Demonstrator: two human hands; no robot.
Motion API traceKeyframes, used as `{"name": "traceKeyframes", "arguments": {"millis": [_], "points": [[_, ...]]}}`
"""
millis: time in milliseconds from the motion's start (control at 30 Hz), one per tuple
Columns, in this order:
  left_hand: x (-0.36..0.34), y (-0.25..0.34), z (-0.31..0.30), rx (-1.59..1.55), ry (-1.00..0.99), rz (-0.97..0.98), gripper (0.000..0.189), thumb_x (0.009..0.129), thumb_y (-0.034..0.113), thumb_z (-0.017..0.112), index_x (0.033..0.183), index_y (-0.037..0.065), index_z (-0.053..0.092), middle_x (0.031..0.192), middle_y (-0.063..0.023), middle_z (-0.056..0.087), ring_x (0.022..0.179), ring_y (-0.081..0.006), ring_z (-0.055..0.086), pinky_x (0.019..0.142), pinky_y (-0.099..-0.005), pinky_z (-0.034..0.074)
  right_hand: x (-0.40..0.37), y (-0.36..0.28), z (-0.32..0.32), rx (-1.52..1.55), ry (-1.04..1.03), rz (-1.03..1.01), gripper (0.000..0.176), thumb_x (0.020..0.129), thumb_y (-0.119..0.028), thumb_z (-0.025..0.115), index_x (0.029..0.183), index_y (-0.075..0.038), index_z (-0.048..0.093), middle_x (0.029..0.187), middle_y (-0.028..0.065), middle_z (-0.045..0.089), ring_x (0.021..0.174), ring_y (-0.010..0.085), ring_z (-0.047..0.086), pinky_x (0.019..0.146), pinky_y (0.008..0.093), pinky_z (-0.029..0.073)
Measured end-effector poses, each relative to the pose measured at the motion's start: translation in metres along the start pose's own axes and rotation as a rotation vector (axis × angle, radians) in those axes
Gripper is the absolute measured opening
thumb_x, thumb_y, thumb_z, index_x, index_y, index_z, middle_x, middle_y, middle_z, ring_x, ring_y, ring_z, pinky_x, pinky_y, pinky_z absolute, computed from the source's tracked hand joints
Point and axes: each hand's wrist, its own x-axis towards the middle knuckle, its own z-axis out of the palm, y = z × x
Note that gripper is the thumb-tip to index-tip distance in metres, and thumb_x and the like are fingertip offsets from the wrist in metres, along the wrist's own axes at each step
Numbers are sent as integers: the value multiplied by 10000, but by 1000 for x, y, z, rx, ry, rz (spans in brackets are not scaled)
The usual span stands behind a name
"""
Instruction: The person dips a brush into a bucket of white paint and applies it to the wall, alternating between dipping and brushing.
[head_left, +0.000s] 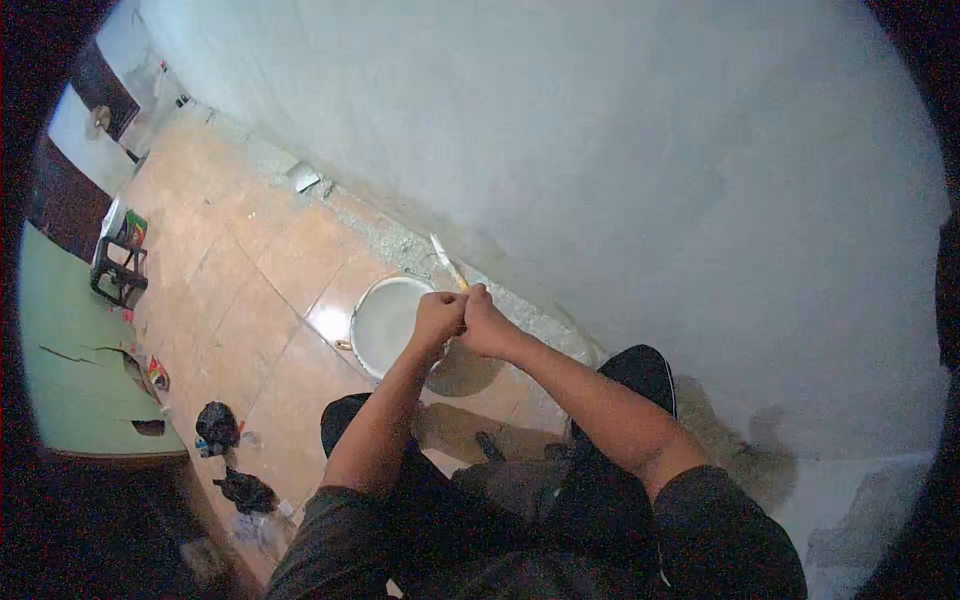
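Note:
Both my hands meet in front of me, just over the right rim of a round white bucket [358, 345] with pale liquid in it. My right hand [488, 324] is closed around the yellowish handle of a slim, white-tipped, paintbrush-like tool [449, 262], which points up and away from me. My left hand [437, 318] is closed too, its fingers pressed against the right hand. Whether it also grips the tool I cannot tell, as its fingertips are hidden.
A smooth grey-white wall [640, 170] rises on the right, with rubble [400, 243] along its foot. Farther along lies a flat metal blade [302, 177]. Tiled floor [250, 270] extends left to a black stool-like frame [120, 270], black plastic bags [217, 428] and a damaged green panel [90, 350].

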Motion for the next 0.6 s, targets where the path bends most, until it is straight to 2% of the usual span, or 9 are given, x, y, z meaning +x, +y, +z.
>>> {"name": "traceKeyframes", "arguments": {"millis": [33,133,167,267,300,333,400,433,600], "points": [[-4,7,2,-30,2,-16,330,817,252,608,766,-72,644,622,-61,592,522,-116,526,481,-273,425,-1,-11,-10,12,-56,73,591,693,-91,660,1096,112,278,1062,330,436,1020,420,508,847,430,444],[1,6,5,-26,2,54,308,820,242,618,760,-59,640,642,-60,596,551,-115,535,497,-269,429,0,-19,-19,-24,-45,92,583,688,-60,639,1100,120,269,1073,349,410,1010,441,502,844,441,449],[3,7,6,-16,-2,52,308,820,242,618,760,-59,640,642,-60,596,551,-115,535,497,-269,429,-4,-22,-29,-52,-60,-22,787,660,-8,642,1234,209,149,1103,403,391,968,486,520,791,444,486],[8,13,10,-85,-97,53,296,869,249,569,868,-43,618,698,-61,595,596,-118,542,540,-271,437,-3,-22,-41,-41,-114,5,741,676,-17,617,1222,217,173,1134,433,362,941,492,533,770,449,496],[9,14,15,-190,-97,41,270,898,226,515,901,-32,592,743,-77,605,606,-134,555,555,-276,447,-4,-21,-45,-70,-114,6,650,688,-44,595,1165,217,238,1084,442,410,925,484,550,774,459,493],[14,11,14,-184,-99,41,270,898,226,515,901,-32,592,743,-77,605,606,-134,555,555,-276,447,-2,-18,-52,-65,-110,6,650,688,-44,595,1165,217,238,1084,442,410,925,484,550,774,459,493],[32,-3,10,-234,-187,6,244,917,202,473,891,-24,560,802,-104,617,606,-162,575,566,-287,464,4,-14,-75,-94,-259,64,566,722,-114,599,1156,103,307,1130,361,434,998,456,526,841,461,458],[40,-9,16,-247,-153,-36,261,935,201,435,877,-36,528,816,-121,608,670,-221,624,613,-324,519,-7,-23,-98,-142,-230,72,498,737,-126,567,1146,90,383,1106,331,493,1036,426,522,863,442,453],[56,-29,31,-244,-254,-5,276,954,211,389,949,-53,470,788,-122,570,798,-318,646,720,-381,571,2,28,-121,-424,-199,169,469,721,-155,586,1130,48,483,1128,249,539,988,358,586,860,425,471]]}}
